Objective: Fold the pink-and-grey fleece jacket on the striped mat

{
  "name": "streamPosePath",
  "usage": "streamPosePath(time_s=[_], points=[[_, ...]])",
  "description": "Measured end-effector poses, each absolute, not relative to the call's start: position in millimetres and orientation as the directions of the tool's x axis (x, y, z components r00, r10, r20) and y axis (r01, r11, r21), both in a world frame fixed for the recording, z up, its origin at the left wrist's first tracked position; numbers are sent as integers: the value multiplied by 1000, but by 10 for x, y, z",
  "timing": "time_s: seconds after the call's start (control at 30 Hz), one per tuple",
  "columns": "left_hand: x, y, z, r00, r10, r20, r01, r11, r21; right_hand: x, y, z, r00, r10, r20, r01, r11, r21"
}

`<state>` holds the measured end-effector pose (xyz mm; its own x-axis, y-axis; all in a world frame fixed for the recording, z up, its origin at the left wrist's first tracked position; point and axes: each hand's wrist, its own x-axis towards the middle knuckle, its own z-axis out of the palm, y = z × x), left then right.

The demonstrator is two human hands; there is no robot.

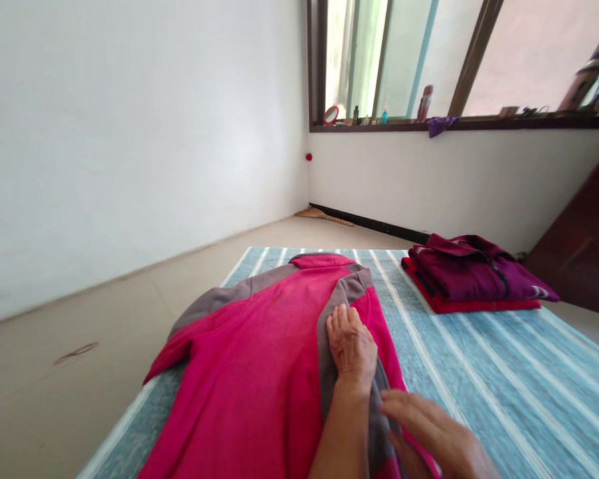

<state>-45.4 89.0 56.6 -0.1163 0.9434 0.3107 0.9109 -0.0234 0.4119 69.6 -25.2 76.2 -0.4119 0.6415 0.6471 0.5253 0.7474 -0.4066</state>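
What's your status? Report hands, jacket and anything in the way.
Left hand on folded-in sleeve of pink jacket. Right hand near sleeve, blurred, grip unclear. Jacket spread on striped cloth. Folded clothes to the right, apart from jacket.

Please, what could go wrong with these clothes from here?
The outstretched sleeve of the pink jacket reaches the edge of the striped cloth and might slip over. The other sleeve, under the left hand, could crease. The purple garment overhangs the red one below, so it may slide.
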Motion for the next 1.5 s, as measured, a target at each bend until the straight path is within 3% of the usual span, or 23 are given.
streamPosePath(time_s=[0.1,0.2,0.43,0.7,1.03,1.5], points=[[-458,896,576,-148,949,279,908,19,418,585,461,999,-292,819,494,569,564,-598],[-455,897,569,-187,933,306,914,51,403,437,1276,986,-147,923,356,721,346,-601],[-461,878,566,-219,926,307,900,71,430,245,2297,738,-144,952,271,800,273,-534],[-446,908,493,-220,900,376,903,43,427,191,2507,712,-178,983,50,851,179,-494],[-439,941,395,-245,809,534,900,-15,436,210,2582,712,-202,949,-240,829,35,-559],[-461,994,337,-341,718,606,805,-110,583,230,2524,852,-230,921,-313,794,-9,-608]])
